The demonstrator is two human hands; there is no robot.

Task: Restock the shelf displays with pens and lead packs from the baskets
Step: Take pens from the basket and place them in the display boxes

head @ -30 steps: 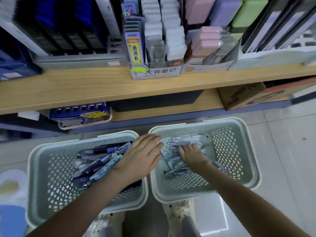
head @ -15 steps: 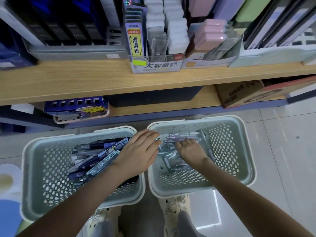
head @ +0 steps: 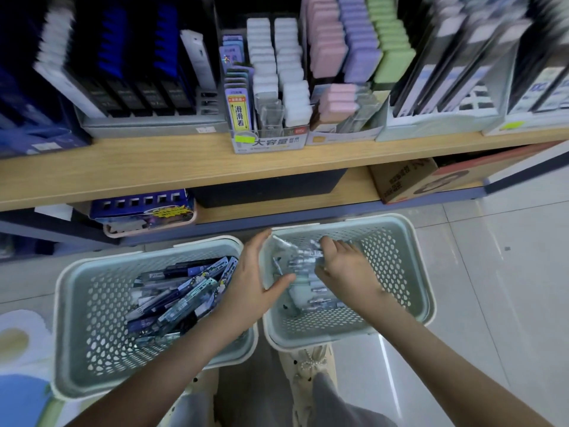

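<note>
Two pale green perforated baskets stand side by side on the tiled floor [head: 498, 272] below a wooden shelf [head: 138, 171]. The left basket [head: 89, 322] holds a heap of dark blue pen packs [head: 178, 300], most with their long axes on a diagonal, near ends toward the lower left and far ends pointing up and right toward the shelf. The right basket [head: 403, 272] holds paler, clear and lilac packs [head: 308, 292]. They are blurred, but most lie roughly crosswise, left to right. The left hand [head: 249, 285] is at the rims where the two baskets meet. Its fingers [head: 258, 249] are straight and together, pointing toward the shelf, and the thumb is splayed out over the pale packs; it holds nothing. The right hand [head: 345, 266] is down inside the right basket on top of the pale packs. Its fingers [head: 326, 245] bend down into the pile, but blur hides whether they grip a pack. On the shelf above, a labelled display box [head: 268, 143] stands at the front edge with rows of white and lilac items in it.
</note>
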